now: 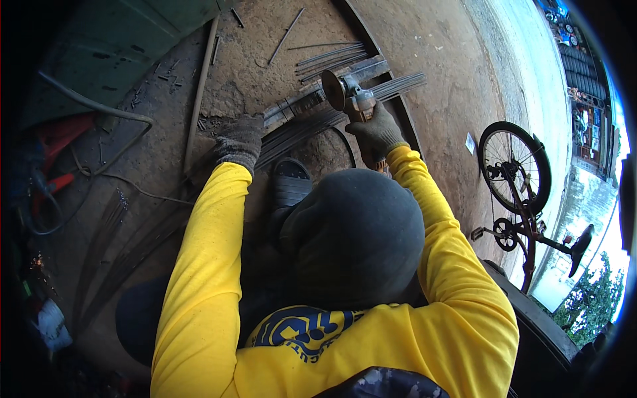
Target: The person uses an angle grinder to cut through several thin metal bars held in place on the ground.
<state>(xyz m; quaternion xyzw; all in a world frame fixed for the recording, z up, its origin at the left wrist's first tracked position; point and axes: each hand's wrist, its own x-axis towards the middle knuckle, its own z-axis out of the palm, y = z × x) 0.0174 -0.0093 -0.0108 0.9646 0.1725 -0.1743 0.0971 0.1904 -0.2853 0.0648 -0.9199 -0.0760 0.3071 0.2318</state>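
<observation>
- While the right hand (378, 129) has its grip clenched round an angle grinder (360, 101), the left hand's (240, 138) fingers are hidden; can't tell if that grip holds the rod bundle (402, 84).
- Rod bundle: slants across the ground (438, 106), past the dark rail (362, 30), beside a metal bar (373, 67).
- Disc (333, 90) near bar; contact unclear.
- Doing it well, my judgement: pin rods firmly, disc square to them, light pressure, left fingers out of disc line.
- Edges: rail could catch tool or rod ends; sandalled foot (292, 186) sits close to rods.
- Room: more toward ground's right side, between rail and bicycle (514, 199); left side has cable (126, 114), short rod pieces (136, 99).
</observation>
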